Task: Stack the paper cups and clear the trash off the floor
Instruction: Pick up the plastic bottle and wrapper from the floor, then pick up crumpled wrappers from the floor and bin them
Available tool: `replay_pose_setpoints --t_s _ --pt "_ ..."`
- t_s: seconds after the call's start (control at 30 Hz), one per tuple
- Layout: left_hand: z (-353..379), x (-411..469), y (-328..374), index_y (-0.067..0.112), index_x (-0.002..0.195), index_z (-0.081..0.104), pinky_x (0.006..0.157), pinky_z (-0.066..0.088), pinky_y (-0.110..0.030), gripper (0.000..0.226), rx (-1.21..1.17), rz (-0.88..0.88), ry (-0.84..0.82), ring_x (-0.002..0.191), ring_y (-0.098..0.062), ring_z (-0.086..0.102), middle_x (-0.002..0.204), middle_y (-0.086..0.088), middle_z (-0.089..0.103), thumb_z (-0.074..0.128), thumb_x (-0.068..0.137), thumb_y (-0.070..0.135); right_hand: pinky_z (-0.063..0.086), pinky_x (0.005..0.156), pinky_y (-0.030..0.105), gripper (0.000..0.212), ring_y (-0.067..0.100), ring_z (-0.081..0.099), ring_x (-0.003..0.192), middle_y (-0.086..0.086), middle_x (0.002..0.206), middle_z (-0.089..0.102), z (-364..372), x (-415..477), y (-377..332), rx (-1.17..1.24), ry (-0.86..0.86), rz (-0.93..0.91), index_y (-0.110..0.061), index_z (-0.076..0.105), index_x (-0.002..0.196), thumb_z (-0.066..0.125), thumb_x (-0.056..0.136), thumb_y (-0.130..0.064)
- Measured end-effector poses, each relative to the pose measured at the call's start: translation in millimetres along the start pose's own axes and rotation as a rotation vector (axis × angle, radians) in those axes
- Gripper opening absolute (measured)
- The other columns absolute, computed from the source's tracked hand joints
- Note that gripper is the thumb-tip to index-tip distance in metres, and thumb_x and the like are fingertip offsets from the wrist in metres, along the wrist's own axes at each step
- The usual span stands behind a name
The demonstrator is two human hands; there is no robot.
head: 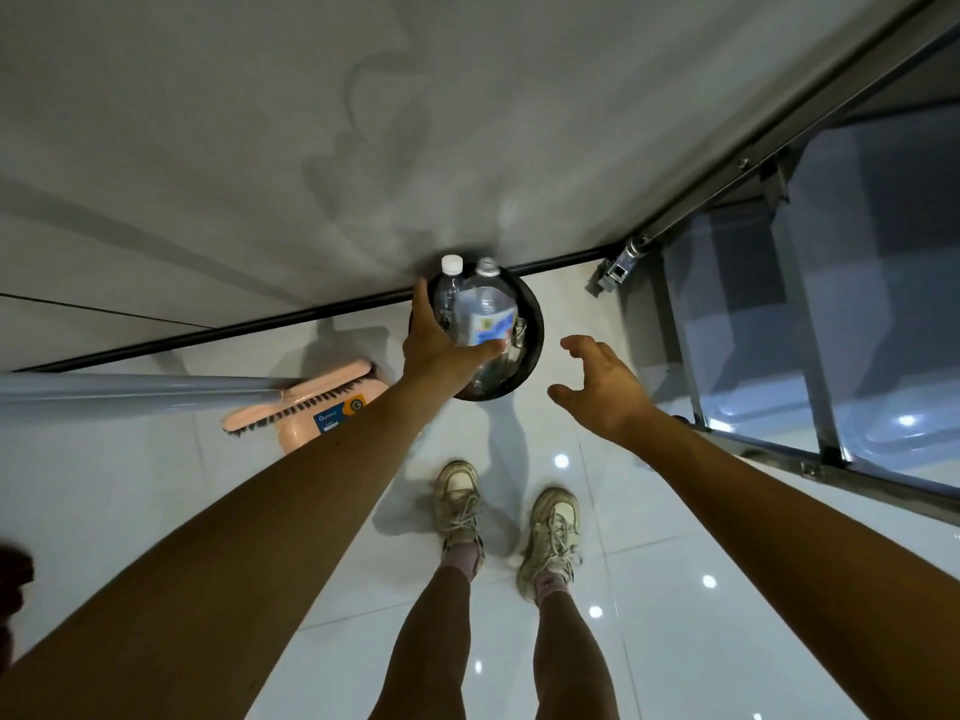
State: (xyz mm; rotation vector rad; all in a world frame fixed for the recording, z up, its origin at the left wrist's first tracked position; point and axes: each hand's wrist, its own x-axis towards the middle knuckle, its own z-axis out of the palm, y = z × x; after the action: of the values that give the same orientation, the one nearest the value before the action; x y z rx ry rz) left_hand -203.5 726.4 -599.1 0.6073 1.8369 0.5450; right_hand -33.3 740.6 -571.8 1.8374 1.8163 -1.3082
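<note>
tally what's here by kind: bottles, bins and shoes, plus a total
plastic bottles: 2
black bin: 1
shoes: 2
total: 5

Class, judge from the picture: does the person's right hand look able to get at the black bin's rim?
Probably yes: the right hand hovers open beside the black bin, with nothing between them; the left hand holds two bottles over it.
</note>
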Motion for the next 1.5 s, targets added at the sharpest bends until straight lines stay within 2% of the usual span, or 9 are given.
replay_pose_setpoints --t_s 0.17,0.37,0.5,0.8,0.93,1.1,1.27,1.4,1.5 --pt "-7.5 -10.4 -10.6 0.029 0.146 0.002 0.108 0.03 -0.035 0.105 -0.004 -0.017 -0.001 0.138 -0.025 0.028 0.154 -0.002 0.021 0.076 0.073 0.018 0.04 0.101 0.038 0.058 0.03 0.044 0.125 0.009 0.143 0.04 2.3 -9.1 3.6 0.0 0.017 0.007 -0.016 0.031 0.139 0.059 0.088 -0.021" --pt "-9.0 -18.2 -14.2 0.027 0.146 0.01 0.11 0.033 -0.04 0.102 0.043 0.002 -0.04 0.132 -0.025 0.038 0.148 -0.004 0.035 0.078 0.07 0.016 0.04 0.103 0.039 0.059 0.03 0.043 0.126 0.009 0.144 0.039 4.6 -23.1 13.1 0.015 0.042 0.016 -0.016 0.03 0.139 0.059 0.088 -0.021" --pt "-5.7 -36.1 3.1 0.02 0.143 0.02 0.107 0.036 -0.032 0.088 0.148 0.122 -0.095 0.124 -0.021 0.045 0.137 -0.003 0.046 0.073 0.074 0.009 0.039 0.103 0.038 0.058 0.03 0.042 0.126 0.01 0.144 0.038 -1.6 -40.5 16.2 0.056 0.083 0.039 -0.016 0.03 0.139 0.058 0.089 -0.021" --pt "3.5 -120.0 61.8 0.019 0.142 0.028 0.111 0.032 -0.038 0.081 0.612 0.448 -0.324 0.131 -0.024 0.039 0.144 -0.008 0.039 0.073 0.074 0.019 0.04 0.102 0.037 0.057 0.029 0.043 0.126 0.01 0.143 0.038 -34.1 -116.9 14.2 0.262 0.214 0.041 -0.016 0.031 0.139 0.058 0.089 -0.022" --pt "31.8 -172.8 76.1 0.017 0.143 0.025 0.113 0.024 -0.032 0.078 0.801 0.606 -0.402 0.137 -0.023 0.029 0.15 -0.006 0.031 0.069 0.079 0.023 0.038 0.106 0.036 0.057 0.027 0.042 0.128 0.01 0.144 0.038 -42.1 -179.3 41.4 0.294 0.281 0.042 -0.016 0.033 0.138 0.059 0.088 -0.024" --pt "92.0 -270.3 86.6 0.017 0.143 0.026 0.112 0.027 -0.037 0.076 1.031 0.815 -0.495 0.136 -0.029 0.03 0.149 -0.007 0.032 0.067 0.08 0.03 0.035 0.106 0.035 0.057 0.029 0.041 0.128 0.013 0.142 0.04 -49.2 -295.0 105.2 0.308 0.43 0.158 -0.014 0.035 0.138 0.06 0.087 -0.023" --pt "170.9 -407.0 89.4 0.017 0.14 0.03 0.111 0.03 -0.04 0.073 1.001 1.005 -0.651 0.135 -0.029 0.032 0.147 -0.009 0.034 0.068 0.079 0.028 0.031 0.105 0.033 0.055 0.031 0.042 0.126 0.013 0.14 0.041 -46.2 -447.8 177.0 0.368 0.599 0.317 -0.011 0.036 0.137 0.058 0.088 -0.022" --pt "218.2 -491.6 71.6 0.018 0.142 0.027 0.11 0.025 -0.032 0.071 0.984 1.094 -0.749 0.137 -0.024 0.028 0.151 -0.005 0.029 0.065 0.082 0.029 0.033 0.104 0.033 0.054 0.029 0.041 0.127 0.011 0.141 0.041 -27.1 -536.0 213.0 0.434 0.702 0.424 -0.014 0.036 0.137 0.057 0.089 -0.024" --pt "258.7 -561.3 42.6 0.018 0.142 0.026 0.111 0.027 -0.036 0.072 1.029 1.174 -0.915 0.137 -0.026 0.027 0.15 -0.004 0.029 0.064 0.082 0.03 0.034 0.105 0.034 0.054 0.028 0.04 0.128 0.01 0.142 0.04 -0.7 -608.5 245.1 0.51 0.794 0.551 -0.015 0.036 0.137 0.057 0.089 -0.025"
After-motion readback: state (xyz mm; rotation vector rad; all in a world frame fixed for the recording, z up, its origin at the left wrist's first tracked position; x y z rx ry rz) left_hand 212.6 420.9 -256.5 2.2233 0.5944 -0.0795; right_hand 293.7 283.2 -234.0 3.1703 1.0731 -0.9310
